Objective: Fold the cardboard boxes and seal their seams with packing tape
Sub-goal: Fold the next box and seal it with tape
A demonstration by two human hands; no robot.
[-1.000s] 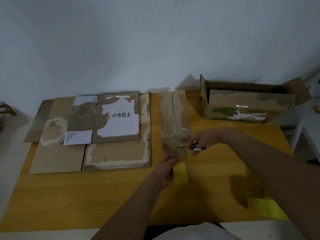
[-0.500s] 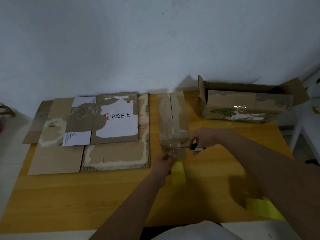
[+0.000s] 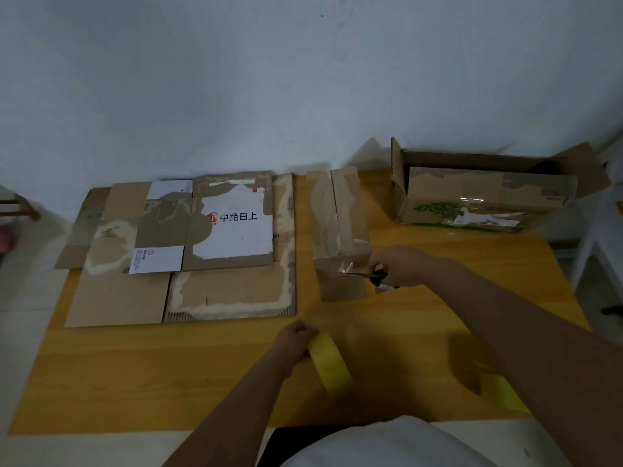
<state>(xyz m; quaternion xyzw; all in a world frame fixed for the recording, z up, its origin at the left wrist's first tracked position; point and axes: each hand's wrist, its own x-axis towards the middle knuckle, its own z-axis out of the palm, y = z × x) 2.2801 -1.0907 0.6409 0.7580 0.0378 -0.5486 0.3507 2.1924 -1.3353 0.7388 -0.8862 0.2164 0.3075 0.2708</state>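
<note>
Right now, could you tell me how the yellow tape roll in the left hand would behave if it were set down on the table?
The yellow tape roll is a round ring, so set on edge it would probably roll across the smooth wooden table. Laid flat, it should stay put. The left hand holds it by a few fingers, so it seems light.

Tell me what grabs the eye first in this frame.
The yellow tape roll gripped in the left hand at the table's near centre stands out most against the wooden table. Just beyond it, the right hand holds scissors at the near end of a small folded box. A stack of flattened cardboard fills the left side, and an open box sits far right.
</note>
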